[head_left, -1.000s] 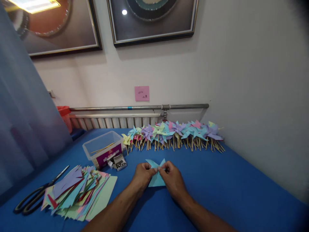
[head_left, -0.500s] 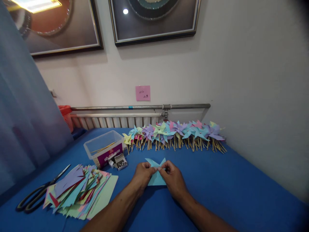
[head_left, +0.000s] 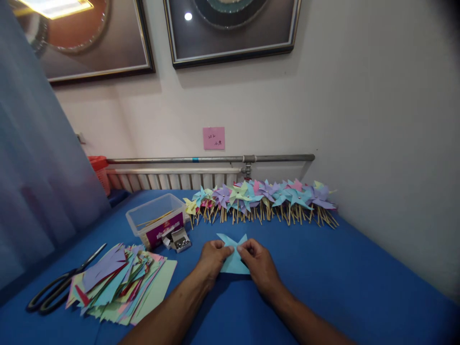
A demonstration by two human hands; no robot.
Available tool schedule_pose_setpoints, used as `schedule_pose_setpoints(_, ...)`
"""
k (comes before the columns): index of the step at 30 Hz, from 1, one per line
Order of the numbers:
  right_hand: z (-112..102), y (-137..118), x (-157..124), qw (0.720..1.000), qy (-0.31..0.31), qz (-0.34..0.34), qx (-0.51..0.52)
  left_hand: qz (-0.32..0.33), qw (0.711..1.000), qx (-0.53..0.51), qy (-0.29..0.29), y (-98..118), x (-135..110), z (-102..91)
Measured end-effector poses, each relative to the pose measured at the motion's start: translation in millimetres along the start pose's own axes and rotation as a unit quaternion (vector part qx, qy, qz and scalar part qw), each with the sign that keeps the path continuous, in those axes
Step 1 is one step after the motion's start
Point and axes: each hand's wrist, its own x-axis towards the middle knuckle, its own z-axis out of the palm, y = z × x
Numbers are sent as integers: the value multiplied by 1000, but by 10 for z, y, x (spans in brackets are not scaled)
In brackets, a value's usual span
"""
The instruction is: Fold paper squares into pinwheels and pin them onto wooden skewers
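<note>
A light blue paper pinwheel blank [head_left: 235,264] is held between my two hands, just above the blue cloth. Two pointed corners stick up at its far side, and its near edge is straight. My left hand [head_left: 214,256] pinches the paper on the left, its thumb lying toward the middle. From the right, my right hand [head_left: 258,262] closes thumb and fingers on the other side near the centre. The fingertips partly hide the folds. Beyond the hands lies a row of finished paper pinwheels [head_left: 268,191] on thin wooden sticks.
To the left are a pile of coloured paper pieces [head_left: 118,287], black-handled scissors [head_left: 59,287], a small open box of metal pins [head_left: 180,240] and a clear plastic tub [head_left: 154,220] holding sticks. A radiator [head_left: 165,179] and pipe run along the wall behind the blue-covered table [head_left: 323,278].
My thumbs have moved slightly apart at the paper's centre, showing more of it between them. The view has shifted a little; other things stay in place.
</note>
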Motion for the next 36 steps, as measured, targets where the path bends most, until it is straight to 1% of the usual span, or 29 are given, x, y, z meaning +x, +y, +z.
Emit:
schedule_pose_setpoints(5, 5, -14, -8, 1000, 5, -2, -11, 4, 1000, 0, -2, -13, 10, 0)
schedule_pose_setpoints(12, 19, 56, 6, 1000, 5, 4, -18, 7, 1000, 0, -3, -33, 15, 17)
schedule_pose_setpoints(15, 23, 51, 8, 1000, 2, 5, -11, 0, 1000, -3, 11, -9, -1, 42)
schedule_pose_setpoints(22, -9, -5, 0, 999, -11, -9, -33, -12, 999, -5, 39, 63, -56, 45)
schedule_pose_setpoints(26, 4, 6, -12, 1000, -24, -15, 4, -14, 998, -32, 47, 44, -49, 44)
schedule_pose_setpoints(28, 12, 3, -31, 998, -35, -24, 36, -15, 997, -58, 56, 22, -28, 40)
schedule_pose_setpoints(30, 9, -19, -64, 997, -46, -36, 42, -14, 994, -91, 65, 3, -4, 28)
schedule_pose_setpoints(33, -9, -75, -128, 996, -65, -61, -22, -8, 988, -130, 80, -5, 24, 0)
schedule_pose_setpoints(36, -16, -116, -180, 987, -86, -95, -98, -2, 985, -147, 91, 12, 26, -18)
